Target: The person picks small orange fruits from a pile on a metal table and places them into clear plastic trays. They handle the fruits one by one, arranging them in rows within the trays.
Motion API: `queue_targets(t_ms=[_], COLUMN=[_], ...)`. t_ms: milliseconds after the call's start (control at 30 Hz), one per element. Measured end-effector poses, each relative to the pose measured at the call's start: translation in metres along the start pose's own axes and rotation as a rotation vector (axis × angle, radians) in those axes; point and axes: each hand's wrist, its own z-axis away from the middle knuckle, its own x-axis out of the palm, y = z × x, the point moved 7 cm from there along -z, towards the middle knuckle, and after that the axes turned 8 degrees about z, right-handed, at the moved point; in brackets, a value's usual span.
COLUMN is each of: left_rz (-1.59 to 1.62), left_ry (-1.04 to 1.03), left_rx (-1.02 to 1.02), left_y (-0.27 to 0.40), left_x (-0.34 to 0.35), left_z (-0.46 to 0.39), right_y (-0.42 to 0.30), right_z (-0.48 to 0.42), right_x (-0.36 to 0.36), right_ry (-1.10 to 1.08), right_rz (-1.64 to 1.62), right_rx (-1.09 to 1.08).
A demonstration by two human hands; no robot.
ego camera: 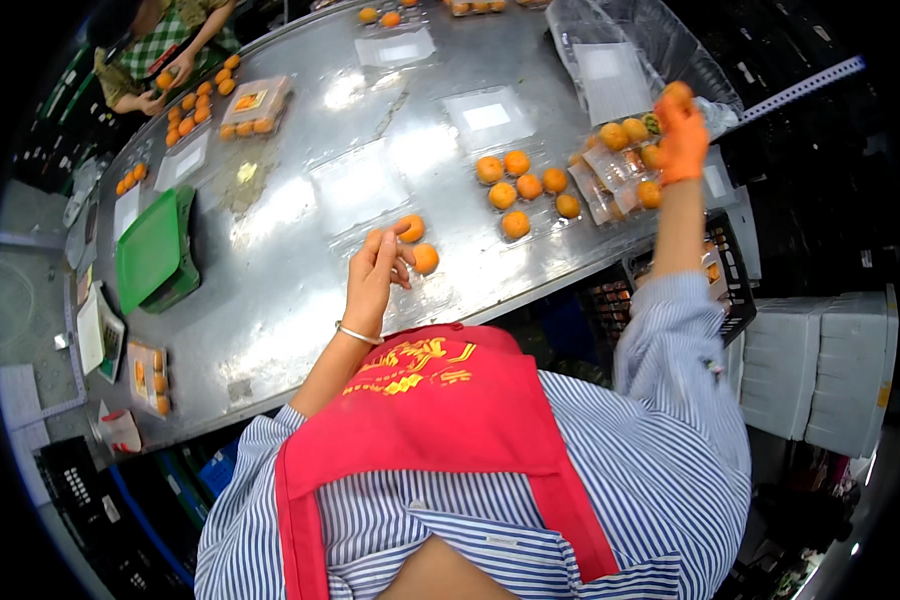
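My left hand (379, 274), bare with a bracelet at the wrist, hovers by a clear plastic clamshell (435, 289) that holds an orange persimmon-like fruit (424, 259) and another one above it. Its fingers are apart and grip nothing. At the right, my right hand (681, 139) wears an orange glove and is closed around an orange fruit (677, 93), over a pile of loose fruit (613, 136) and packed clamshells (607, 176). Between my hands lies an open clamshell (544, 225) with several orange fruits (516, 224) in and around it.
The metal table (270, 300) carries a green scale (150, 247), closed fruit packs (255, 109) and open clamshells (487, 116). A plastic-lined bin (637, 45) stands at the upper right. Across the table, a person (165, 60) handles fruit. White foam boxes (810, 367) stand at the right.
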Motion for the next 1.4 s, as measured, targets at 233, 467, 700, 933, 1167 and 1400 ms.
queue_targets(t_ms=[233,467,700,933,1167,1400], left_rz=[0.040,-0.009,-0.049,-0.052,0.257,0.612], left_ry=[0.305,0.283,0.190,0.134,-0.008,-0.218], left_rx=[-0.002,-0.157,-0.226,-0.231,-0.352,-0.315], left_y=[-0.033,-0.096,-0.109,-0.108,-0.089,-0.042], left_x=[-0.077,-0.107,-0.092,-0.084,-0.057,-0.016], left_z=[0.012,0.025,0.026,0.014,0.020,0.023], right_y=[-0.033,0.102,0.120,0.127,0.085,0.019], right_z=[0.016,0.312,0.365,0.352,0.343,0.353], right_x=[0.076,0.210,0.232,0.241,0.224,0.221], right_ry=[-0.167,-0.986,-1.139,-1.216,-0.943,-0.854], right_rz=[0.255,0.679,0.890,0.888,0.459,0.159], right_rx=[-0.285,-0.333,-0.563,-0.466,-0.031,0.059])
